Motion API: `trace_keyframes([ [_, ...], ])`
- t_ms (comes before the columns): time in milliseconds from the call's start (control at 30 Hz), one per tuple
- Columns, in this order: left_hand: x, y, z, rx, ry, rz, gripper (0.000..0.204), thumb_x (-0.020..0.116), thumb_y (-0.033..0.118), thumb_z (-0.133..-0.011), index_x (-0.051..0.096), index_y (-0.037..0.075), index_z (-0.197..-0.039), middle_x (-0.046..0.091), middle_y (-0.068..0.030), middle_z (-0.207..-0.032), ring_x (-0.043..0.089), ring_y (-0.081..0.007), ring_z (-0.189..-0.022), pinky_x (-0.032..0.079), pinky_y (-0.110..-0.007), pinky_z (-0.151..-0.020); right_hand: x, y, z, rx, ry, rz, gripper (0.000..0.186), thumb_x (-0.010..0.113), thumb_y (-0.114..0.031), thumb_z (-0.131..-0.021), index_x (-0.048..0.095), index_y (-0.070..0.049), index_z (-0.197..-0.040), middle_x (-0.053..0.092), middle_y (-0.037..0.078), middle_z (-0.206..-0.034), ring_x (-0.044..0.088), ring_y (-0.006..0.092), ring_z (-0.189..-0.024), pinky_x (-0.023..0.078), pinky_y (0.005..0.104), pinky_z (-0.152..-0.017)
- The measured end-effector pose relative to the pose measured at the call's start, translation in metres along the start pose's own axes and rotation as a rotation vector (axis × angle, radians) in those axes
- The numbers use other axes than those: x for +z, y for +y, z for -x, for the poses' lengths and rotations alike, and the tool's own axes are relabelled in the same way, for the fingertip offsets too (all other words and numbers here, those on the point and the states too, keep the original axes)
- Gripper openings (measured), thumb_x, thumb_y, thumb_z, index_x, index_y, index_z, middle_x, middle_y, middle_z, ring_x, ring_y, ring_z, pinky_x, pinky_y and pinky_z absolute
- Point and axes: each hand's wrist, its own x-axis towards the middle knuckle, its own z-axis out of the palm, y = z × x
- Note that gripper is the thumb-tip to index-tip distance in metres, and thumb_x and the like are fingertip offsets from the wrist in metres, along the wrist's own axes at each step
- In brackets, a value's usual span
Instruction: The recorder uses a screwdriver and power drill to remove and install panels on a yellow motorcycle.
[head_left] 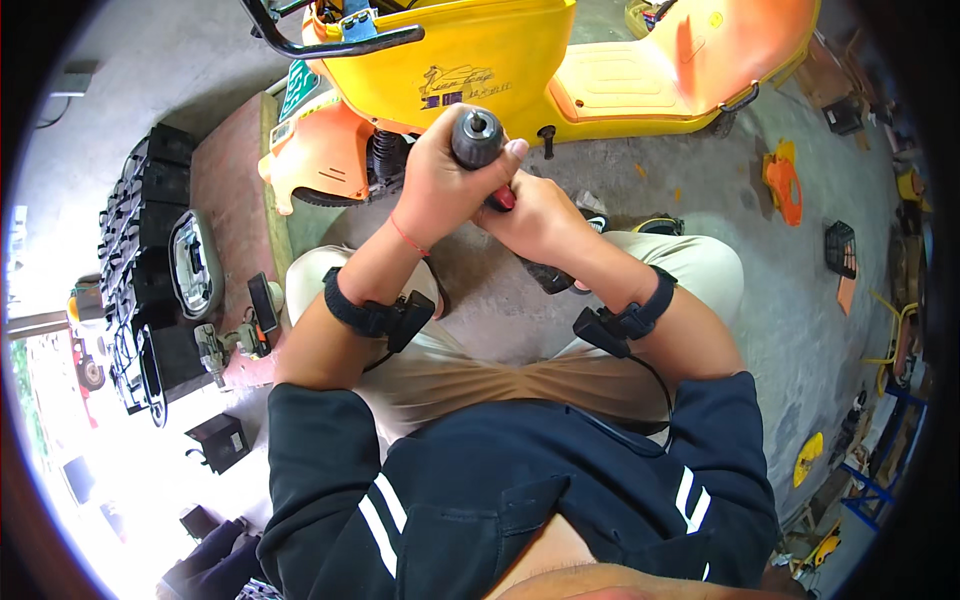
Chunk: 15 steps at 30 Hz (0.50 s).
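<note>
A cordless drill with a dark chuck is held between my two hands, the chuck facing up towards me. My left hand is wrapped around the body just behind the chuck. Closed around the lower part of the drill, my right hand hides most of its handle. A bit of red casing shows between the hands. Just ahead stands a yellow and orange scooter, apart from the drill. Its front mudguard is at the left, and the flat orange seat is towards the right.
Black plastic crates and a grey oval part are on the left, near more power tools. An orange panel, a black basket and a yellow piece lie on the right floor. A blue frame stands at the far right.
</note>
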Motion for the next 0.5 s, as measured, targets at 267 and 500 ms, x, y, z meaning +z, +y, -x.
trace_keyframes([
  [267,-0.007,0.002,-0.002,-0.004,-0.144,-0.048,0.025,0.079,0.015,-0.084,0.060,0.005,-0.098,0.063,-0.0005,-0.089,0.058,-0.0075,-0.080,0.050,-0.025,-0.075,0.001,0.012,0.001,0.046,-0.038,0.177,0.045,0.068,-0.043,-0.081,0.066,0.000,-0.096,0.069,0.026,-0.092,0.066,0.0415,-0.094,0.051,0.0455,-0.082],
  [500,-0.011,-0.004,0.001,-0.066,-0.038,0.119,0.016,0.075,0.011,-0.082,0.062,0.004,-0.088,0.064,-0.0012,-0.076,0.060,-0.0076,-0.070,0.052,-0.025,-0.067,-0.015,0.019,-0.008,0.360,-0.507,-0.525,0.052,0.073,-0.052,-0.080,0.068,-0.001,-0.090,0.070,0.012,-0.089,0.065,0.0209,-0.082,0.049,0.0306,-0.074],
])
